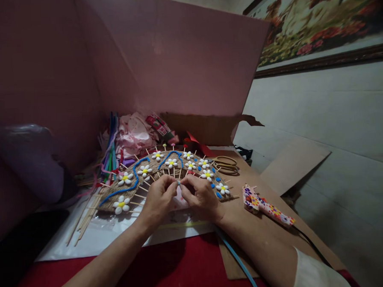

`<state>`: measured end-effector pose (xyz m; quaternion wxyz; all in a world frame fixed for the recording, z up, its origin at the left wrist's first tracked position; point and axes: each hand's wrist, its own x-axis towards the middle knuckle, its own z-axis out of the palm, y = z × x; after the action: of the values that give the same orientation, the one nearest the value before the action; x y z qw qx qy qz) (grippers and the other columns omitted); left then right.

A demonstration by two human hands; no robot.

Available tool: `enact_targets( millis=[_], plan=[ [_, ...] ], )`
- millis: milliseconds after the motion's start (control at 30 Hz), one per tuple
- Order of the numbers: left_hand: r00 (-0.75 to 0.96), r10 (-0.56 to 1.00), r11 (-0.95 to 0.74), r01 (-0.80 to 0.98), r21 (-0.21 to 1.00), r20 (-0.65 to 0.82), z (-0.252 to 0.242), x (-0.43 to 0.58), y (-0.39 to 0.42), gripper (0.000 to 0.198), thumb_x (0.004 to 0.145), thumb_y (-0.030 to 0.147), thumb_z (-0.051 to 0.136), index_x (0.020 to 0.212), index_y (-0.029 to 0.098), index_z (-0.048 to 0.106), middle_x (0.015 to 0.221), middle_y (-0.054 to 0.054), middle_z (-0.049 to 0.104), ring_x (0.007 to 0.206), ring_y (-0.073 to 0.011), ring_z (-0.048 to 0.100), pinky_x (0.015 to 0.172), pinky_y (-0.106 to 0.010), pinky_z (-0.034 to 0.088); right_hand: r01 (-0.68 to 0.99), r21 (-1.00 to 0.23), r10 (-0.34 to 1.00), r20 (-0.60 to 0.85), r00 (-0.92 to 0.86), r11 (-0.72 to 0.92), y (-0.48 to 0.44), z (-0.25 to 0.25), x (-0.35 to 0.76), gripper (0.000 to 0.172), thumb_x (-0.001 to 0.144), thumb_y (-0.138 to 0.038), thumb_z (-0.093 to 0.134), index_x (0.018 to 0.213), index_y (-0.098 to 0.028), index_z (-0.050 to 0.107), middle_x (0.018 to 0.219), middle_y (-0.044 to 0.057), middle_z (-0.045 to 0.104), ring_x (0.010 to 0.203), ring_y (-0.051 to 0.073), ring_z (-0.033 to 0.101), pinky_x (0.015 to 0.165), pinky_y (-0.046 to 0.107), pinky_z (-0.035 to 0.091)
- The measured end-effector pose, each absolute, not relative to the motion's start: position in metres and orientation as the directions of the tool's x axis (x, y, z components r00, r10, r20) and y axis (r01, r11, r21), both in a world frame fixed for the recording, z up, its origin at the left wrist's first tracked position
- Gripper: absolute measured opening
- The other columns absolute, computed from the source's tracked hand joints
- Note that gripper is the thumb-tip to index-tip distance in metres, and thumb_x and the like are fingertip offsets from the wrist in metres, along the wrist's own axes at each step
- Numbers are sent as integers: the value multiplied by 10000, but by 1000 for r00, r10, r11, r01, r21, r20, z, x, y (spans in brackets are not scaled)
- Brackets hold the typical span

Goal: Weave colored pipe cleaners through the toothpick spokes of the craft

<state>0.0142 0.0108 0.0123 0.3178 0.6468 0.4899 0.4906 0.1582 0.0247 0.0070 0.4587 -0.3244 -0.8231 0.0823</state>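
My left hand [160,196] and my right hand [200,195] meet with fingertips pinched together at the inner edge of a curved, twine-wrapped piece. Between the fingertips shows a small light blue piece [178,182], too small to make out its kind. The arch [112,200] has thin wooden sticks along both edges. White flowers with yellow centres [121,204], wavy blue lines [136,176] and blue dots [218,194] decorate it. A light blue strip [237,256] emerges below my right wrist; whether it joins the pinched piece is hidden.
Scissors [225,164] lie behind the arch's right side. A flower-patterned glue gun [267,209] with a cord rests on brown cardboard [244,175]. Loose sticks [86,219], coloured pipe cleaners [112,139] and crumpled pink material [135,131] lie left and behind. Pink panels [174,63] stand beyond.
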Motion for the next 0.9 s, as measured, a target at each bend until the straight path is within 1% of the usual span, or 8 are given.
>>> enact_targets(
  millis=[167,233,300,367,533,600,733,900],
  plan=[
    [163,892,-439,532,724,421,18,6,13,121,795,231,462,793,164,563,660,-8,582,616,-139,527,595,-254,378,474,-407,599,704,-382,781,26,7,159,98,801,-134,474,754,-178,549,627,-14,538,576,118,505,563,220,368],
    [194,880,-457,595,662,433,18,3,15,110,784,207,463,796,169,565,678,-18,600,631,-147,539,604,-260,377,481,-389,592,699,-402,786,26,6,160,99,803,-133,476,764,-180,555,656,-7,551,605,122,517,589,224,375],
    [204,880,-454,626,634,429,18,0,16,104,774,201,466,788,172,565,676,-20,602,625,-149,534,593,-259,374,482,-384,591,695,-410,787,27,7,161,97,813,-136,479,787,-176,564,691,5,572,645,131,534,616,229,384],
    [201,889,-439,626,644,410,18,0,17,102,770,214,474,772,174,567,661,-17,597,606,-145,522,573,-254,369,475,-388,588,699,-406,790,27,8,162,95,826,-144,481,818,-166,573,720,18,590,674,138,548,627,234,389],
    [133,931,-360,503,786,341,23,2,16,139,751,275,518,730,161,594,604,-5,581,533,-125,494,513,-234,367,466,-387,577,718,-390,796,27,10,163,109,850,-164,471,810,-164,572,694,17,585,637,134,537,592,234,378],
    [111,938,-340,472,814,327,25,3,16,142,736,280,531,706,157,595,575,5,565,501,-117,477,489,-226,363,467,-384,576,718,-392,796,27,10,163,108,851,-161,468,805,-165,566,696,16,581,633,133,532,588,234,375],
    [136,934,-353,507,787,331,28,2,15,140,731,268,528,702,153,602,594,-1,572,521,-117,478,483,-219,365,468,-376,570,719,-397,800,29,9,165,103,842,-141,471,790,-175,553,703,11,571,645,133,525,603,235,373],
    [186,905,-418,549,724,382,28,0,16,115,744,234,516,733,153,597,651,-17,607,601,-127,525,556,-228,399,459,-369,562,716,-415,808,31,9,166,113,806,-92,483,778,-182,546,694,3,557,652,134,514,615,236,370]
  ],
)
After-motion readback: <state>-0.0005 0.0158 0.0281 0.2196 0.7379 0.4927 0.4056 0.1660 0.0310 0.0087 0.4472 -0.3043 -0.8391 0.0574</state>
